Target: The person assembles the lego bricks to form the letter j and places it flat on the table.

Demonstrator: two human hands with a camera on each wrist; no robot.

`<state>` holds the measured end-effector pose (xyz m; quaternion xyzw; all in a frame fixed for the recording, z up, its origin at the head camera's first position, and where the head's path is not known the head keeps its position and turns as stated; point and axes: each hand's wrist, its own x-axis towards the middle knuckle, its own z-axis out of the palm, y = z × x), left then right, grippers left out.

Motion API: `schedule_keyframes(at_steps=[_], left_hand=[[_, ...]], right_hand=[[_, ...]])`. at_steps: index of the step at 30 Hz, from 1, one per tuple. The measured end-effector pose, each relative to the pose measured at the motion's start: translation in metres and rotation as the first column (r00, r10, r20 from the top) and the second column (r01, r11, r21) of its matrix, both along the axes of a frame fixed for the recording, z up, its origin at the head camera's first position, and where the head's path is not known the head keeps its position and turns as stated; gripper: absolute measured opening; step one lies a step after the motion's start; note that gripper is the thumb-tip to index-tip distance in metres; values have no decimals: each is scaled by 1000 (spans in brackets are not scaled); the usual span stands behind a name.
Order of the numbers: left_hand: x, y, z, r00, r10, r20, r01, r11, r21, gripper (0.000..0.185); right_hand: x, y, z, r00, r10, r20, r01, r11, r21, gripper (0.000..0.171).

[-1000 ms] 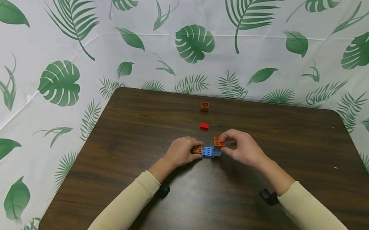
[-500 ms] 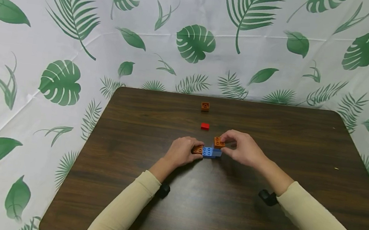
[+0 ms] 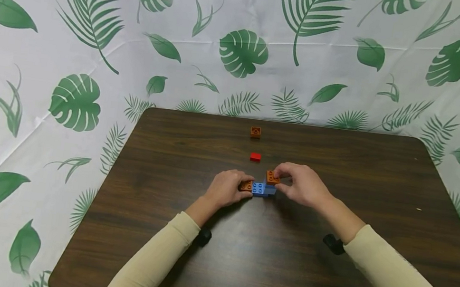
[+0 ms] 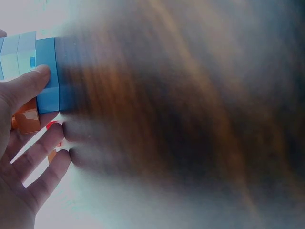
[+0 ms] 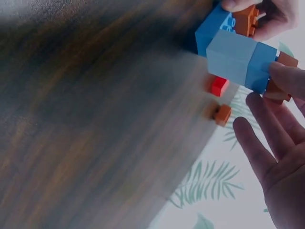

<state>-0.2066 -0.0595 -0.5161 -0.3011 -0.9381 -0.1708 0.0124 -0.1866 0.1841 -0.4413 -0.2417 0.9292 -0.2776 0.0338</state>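
Observation:
A joined build of toy building bricks stands on the table. Its base is a blue brick [image 3: 258, 188], with an orange brick [image 3: 246, 185] on its left end. My left hand [image 3: 224, 189] pinches that end, the thumb against the blue base in the left wrist view. At the right end rises a pale blue block [image 5: 229, 53], topped by a darker blue brick [image 5: 260, 67] and another orange brick [image 3: 271, 177]. My right hand [image 3: 303, 185] pinches this top orange brick between thumb and fingers. Its other fingers stretch out beside the stack in the right wrist view.
Behind the build, a small red brick [image 3: 255, 157] lies on the dark wooden table [image 3: 325, 279]. Farther back, a loose orange brick [image 3: 255, 132] shows its hollow underside. A white leaf-print cloth [image 3: 195, 72] hangs behind the table's far edge.

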Motion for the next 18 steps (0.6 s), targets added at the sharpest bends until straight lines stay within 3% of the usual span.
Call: schedule_keyframes(at_steps=[11,18], left_hand=[[0,1,-1,1000,-3,-3,3,1000,-9,45],[-1,0,-1,1000,-7,-16,7,1000,4,45]], right_hand=[[0,-7,10,996,37,-78,-22,982,189,23],[-2,-14,18,996,47,-70,-27,966,258,20]])
